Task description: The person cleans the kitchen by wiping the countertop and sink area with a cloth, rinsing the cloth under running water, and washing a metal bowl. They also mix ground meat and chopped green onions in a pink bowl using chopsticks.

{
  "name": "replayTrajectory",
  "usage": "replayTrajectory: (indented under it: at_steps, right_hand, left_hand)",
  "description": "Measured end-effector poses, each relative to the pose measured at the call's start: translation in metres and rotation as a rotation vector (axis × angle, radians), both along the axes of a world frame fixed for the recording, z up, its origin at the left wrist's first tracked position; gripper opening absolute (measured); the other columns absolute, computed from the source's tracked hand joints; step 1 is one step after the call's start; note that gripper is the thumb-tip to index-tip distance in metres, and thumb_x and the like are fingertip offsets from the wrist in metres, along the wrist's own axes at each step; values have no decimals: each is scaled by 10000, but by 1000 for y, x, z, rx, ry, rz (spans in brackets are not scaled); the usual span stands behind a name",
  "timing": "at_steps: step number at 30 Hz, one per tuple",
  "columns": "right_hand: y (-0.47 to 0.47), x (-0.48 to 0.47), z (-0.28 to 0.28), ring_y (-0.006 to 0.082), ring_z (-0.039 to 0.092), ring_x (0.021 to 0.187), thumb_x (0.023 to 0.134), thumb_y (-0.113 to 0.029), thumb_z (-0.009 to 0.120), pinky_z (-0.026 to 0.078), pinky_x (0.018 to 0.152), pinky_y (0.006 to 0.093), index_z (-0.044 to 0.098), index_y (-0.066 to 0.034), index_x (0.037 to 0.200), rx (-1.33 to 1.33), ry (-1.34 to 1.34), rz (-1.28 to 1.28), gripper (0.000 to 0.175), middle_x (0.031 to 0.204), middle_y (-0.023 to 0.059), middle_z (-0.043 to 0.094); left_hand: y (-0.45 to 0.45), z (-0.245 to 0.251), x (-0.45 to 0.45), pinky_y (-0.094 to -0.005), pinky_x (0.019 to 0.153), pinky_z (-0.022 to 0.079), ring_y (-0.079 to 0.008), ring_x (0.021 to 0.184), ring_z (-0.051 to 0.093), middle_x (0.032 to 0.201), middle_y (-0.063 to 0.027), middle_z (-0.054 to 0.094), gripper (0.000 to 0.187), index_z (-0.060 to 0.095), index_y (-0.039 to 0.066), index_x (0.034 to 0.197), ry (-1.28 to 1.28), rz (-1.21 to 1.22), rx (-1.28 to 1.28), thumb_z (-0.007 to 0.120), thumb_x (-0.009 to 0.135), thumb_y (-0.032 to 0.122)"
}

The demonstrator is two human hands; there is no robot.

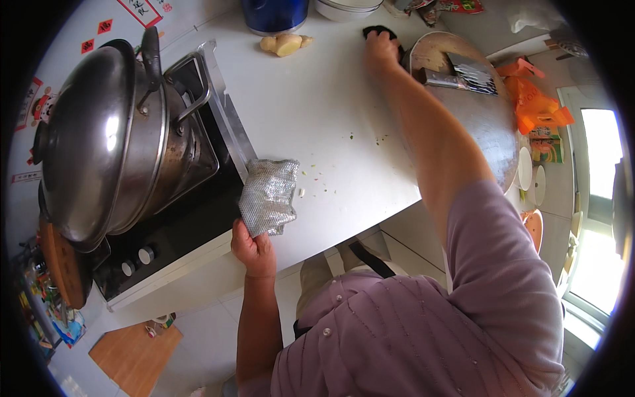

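Observation:
Between the fingers of my left hand (254, 250) is the lower corner of a silvery mesh cloth (270, 196), which lies over the counter beside the stove. My right hand (383, 52) reaches to the far side of the white countertop (317, 109), pressing on a black cloth (379, 31) next to the cutting board. Small green and pale food scraps (325, 190) lie scattered on the counter near the mesh cloth. More green bits (378, 141) sit closer to the board.
A lidded steel wok (89, 139) stands on the black gas stove (188, 198) at left. A cleaver (459, 79) lies on the thick round cutting board (466, 134). Ginger (285, 44), a blue container (275, 15) and white bowls (347, 9) are at the back. An orange bag (538, 101) hangs at right.

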State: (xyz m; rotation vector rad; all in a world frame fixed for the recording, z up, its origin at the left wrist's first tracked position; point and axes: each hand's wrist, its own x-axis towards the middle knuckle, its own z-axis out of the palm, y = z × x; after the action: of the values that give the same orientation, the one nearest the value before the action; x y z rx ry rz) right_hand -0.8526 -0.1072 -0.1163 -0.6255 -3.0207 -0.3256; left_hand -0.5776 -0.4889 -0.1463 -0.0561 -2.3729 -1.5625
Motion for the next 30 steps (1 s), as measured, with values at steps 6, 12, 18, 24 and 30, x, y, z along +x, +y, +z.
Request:
replayTrajectory:
  at_steps: [6, 12, 18, 24, 30]
  right_hand:
    - [-55, 93, 5, 419, 491, 1117, 814, -37, 575, 512, 927, 416, 453, 11, 1343, 10, 2, 157, 545, 1275, 218, 469]
    - [-72, 188, 8, 426, 447, 1226, 817, 31, 554, 499, 959, 428, 489, -10, 1309, -191, 101, 249, 498, 1384, 170, 444]
    - [-62, 261, 30, 393, 483, 1208, 756, 102, 533, 437, 1025, 426, 522, -16, 1289, -381, 165, 339, 546, 1353, 185, 491]
    - [-56, 307, -5, 417, 455, 1213, 686, 127, 549, 381, 1070, 439, 429, 8, 1380, -367, 420, 295, 714, 1348, 225, 462]
    - [-120, 289, -15, 378, 476, 1167, 662, 144, 539, 398, 1056, 418, 492, -9, 1333, -563, 497, 321, 690, 1345, 197, 471]
  left_hand:
    - [-1, -7, -5, -400, 670, 490, -375, 736, 584, 851, -177, 587, 233, 563, -28, 970, 30, 9, -42, 546, 751, 51]
    - [1, -6, -11, -453, 721, 479, -432, 802, 572, 902, -209, 593, 259, 562, -37, 991, 33, 17, -107, 540, 752, 62]
    - [0, -10, -12, -456, 745, 471, -424, 829, 574, 902, -210, 601, 237, 566, -33, 975, 65, 50, -130, 551, 773, 90]
    - [-3, -10, -9, -414, 757, 485, -344, 809, 590, 903, -167, 628, 236, 583, -28, 979, -6, 22, -2, 544, 774, 81]
    - [-1, -13, -13, -374, 746, 483, -280, 775, 575, 868, -137, 621, 215, 578, -27, 948, -22, 34, 101, 532, 772, 86]
